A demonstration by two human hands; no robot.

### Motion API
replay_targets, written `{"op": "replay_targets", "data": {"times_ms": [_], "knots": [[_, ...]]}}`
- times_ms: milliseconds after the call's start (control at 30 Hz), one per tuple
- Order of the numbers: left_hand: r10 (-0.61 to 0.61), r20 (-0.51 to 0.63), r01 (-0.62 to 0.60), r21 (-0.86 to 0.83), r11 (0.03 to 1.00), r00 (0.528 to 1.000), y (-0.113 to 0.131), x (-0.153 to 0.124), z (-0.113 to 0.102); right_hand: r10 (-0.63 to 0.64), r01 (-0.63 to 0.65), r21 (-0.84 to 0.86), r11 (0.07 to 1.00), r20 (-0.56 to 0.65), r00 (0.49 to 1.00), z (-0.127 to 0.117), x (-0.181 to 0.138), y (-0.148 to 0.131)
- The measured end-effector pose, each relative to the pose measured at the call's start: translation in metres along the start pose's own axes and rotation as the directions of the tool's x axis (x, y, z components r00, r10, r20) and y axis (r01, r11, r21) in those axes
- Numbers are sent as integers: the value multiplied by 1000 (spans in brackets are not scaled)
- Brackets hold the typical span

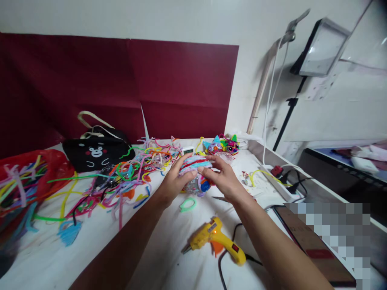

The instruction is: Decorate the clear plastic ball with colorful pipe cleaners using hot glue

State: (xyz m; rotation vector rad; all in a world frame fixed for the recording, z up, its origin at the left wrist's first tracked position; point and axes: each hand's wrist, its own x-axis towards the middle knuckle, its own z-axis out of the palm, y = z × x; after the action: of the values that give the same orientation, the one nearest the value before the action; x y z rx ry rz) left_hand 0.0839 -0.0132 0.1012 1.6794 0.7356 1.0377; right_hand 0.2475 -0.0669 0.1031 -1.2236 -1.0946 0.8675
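Both hands hold a rounded craft piece [195, 166] wrapped in pink, blue and white pipe cleaners, just above the white table [169, 249]. My left hand [175, 177] grips its left side with fingers curled over the top. My right hand [222, 175] cups its right side, thumb and fingers pressed against it. A small green pipe-cleaner loop [187, 204] lies on the table just below the piece.
A yellow glue gun [216, 241] with a black cord lies near my right forearm. A tangle of coloured pipe cleaners [121, 177] spreads to the left, beside a black bear-print bag [96, 153] and a red bag [30, 177]. Finished colourful figures [222, 146] sit behind. A power strip [279, 181] lies right.
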Motion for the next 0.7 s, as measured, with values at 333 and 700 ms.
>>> {"op": "replay_targets", "data": {"times_ms": [333, 700], "knots": [[-46, -14, 45, -49, 998, 999, -8, 5, 2, -49, 48, -99, 994, -16, 999, 5, 4, 11], [-102, 37, 108, -213, 971, 994, -12, 6, 2, -62, 58, -142, 988, -28, 998, 4, 7, 19]]}}
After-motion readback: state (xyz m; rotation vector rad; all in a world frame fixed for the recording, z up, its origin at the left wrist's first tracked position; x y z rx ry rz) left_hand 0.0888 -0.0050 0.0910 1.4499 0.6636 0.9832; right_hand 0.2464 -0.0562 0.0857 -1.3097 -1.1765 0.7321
